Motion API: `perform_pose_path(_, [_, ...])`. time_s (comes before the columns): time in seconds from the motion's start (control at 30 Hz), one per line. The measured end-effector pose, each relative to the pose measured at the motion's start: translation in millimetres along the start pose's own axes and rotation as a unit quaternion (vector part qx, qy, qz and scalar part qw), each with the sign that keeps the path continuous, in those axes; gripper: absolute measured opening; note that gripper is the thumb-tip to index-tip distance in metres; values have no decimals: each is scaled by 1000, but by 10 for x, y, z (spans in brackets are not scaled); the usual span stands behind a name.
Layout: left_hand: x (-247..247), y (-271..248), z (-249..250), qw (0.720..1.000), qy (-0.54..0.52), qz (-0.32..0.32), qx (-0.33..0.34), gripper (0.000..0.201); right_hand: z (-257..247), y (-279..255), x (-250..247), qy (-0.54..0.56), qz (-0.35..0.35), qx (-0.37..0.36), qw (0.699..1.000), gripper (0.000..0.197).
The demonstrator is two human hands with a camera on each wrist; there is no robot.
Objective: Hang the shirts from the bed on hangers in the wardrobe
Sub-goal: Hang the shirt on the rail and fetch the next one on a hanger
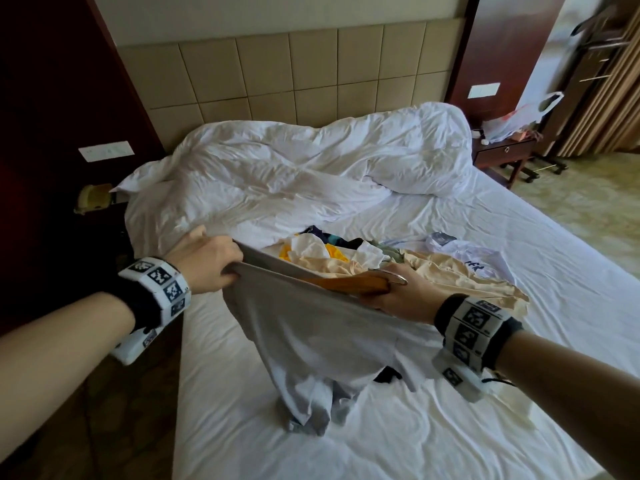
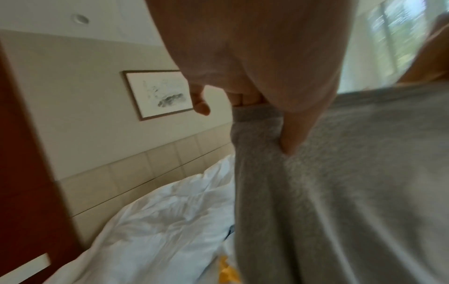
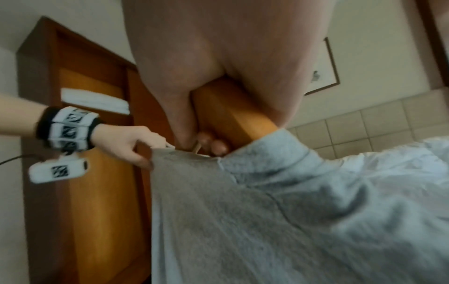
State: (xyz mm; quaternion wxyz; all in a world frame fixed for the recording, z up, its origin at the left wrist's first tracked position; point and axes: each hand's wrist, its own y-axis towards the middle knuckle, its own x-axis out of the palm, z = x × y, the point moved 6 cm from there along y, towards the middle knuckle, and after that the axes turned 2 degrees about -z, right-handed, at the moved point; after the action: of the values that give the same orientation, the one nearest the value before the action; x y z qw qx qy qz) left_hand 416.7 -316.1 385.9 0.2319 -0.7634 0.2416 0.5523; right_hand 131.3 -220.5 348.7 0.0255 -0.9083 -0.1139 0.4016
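Over bed (image 1: 450, 427), shirt (image 1: 311, 341) between hands.

Head view looks down over the bed (image 1: 519, 237); both wrist views look close up along the fingers.

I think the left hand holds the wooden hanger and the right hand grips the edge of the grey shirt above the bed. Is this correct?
Not quite: the hands are swapped. In the head view, the right hand holds the orange-brown wooden hanger, and the left hand grips the edge of the grey shirt above the white bed.
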Motion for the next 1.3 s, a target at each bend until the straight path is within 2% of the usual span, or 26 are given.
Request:
perform_pose_path(0.03, [-37,-12,80,999,-5,26,19,13,14,-9,-38,0,5,11,1000,12])
perform_pose_path(0.07, [-75,-37,180,998,-14,54,42,16,52,-22,-76,20,9,31,999,11])
perform_pose_path(0.17, [-190,-130,552,984,-76,114,114,21,83,-9,-74,94,-8,71,993,19])
perform_pose_path(0.27, [-307,-152,808,955,-175,168,169,16,-75,47,-78,101,-30,40,994,23])
perform_pose_path(0.33, [-325,-152,851,940,-231,189,164,35,-202,57,-129,141,-44,23,989,13])
perform_pose_path(0.4, [-283,-122,859,939,-278,159,127,52,-329,58,-164,162,-69,5,984,15])
perform_pose_path(0.47, [-181,-88,892,939,-307,119,94,44,-423,69,-151,155,-96,-16,983,16])
perform_pose_path(0.53, [-115,-84,901,932,-325,134,91,31,-471,82,-122,112,-115,-36,986,6])
perform_pose_path(0.6, [-88,-129,879,924,-334,160,97,34,-424,85,-151,30,-101,-41,994,11])
perform_pose_path(0.67, [-67,-191,836,916,-346,176,105,33,-339,58,-197,-95,-84,-19,992,24])
perform_pose_path(0.73, [-23,-228,755,907,-368,179,98,33,-264,24,-218,-195,-81,2,978,39])
perform_pose_path(0.77, [5,-235,711,905,-373,182,93,35,-256,5,-220,-216,-76,-1,973,40])
perform_pose_path(0.87, [91,-242,603,908,-370,183,70,48,-343,-53,-237,-253,-55,-62,964,27])
perform_pose_path(1.0, [88,-352,504,900,-379,207,49,39,-354,-151,-266,-382,-11,-115,917,20])
perform_pose_path(1.07, [78,-402,472,888,-409,207,36,25,-330,-212,-254,-415,11,-136,899,22])
perform_pose_path(1.13, [68,-443,475,879,-425,213,39,12,-333,-266,-178,-426,2,-158,891,20])
perform_pose_path(1.23, [93,-471,549,877,-431,208,38,16,-391,-338,-114,-395,-27,-157,905,11])
perform_pose_path(1.3, [147,-493,592,878,-437,195,26,15,-383,-391,-112,-383,-24,-146,912,16])
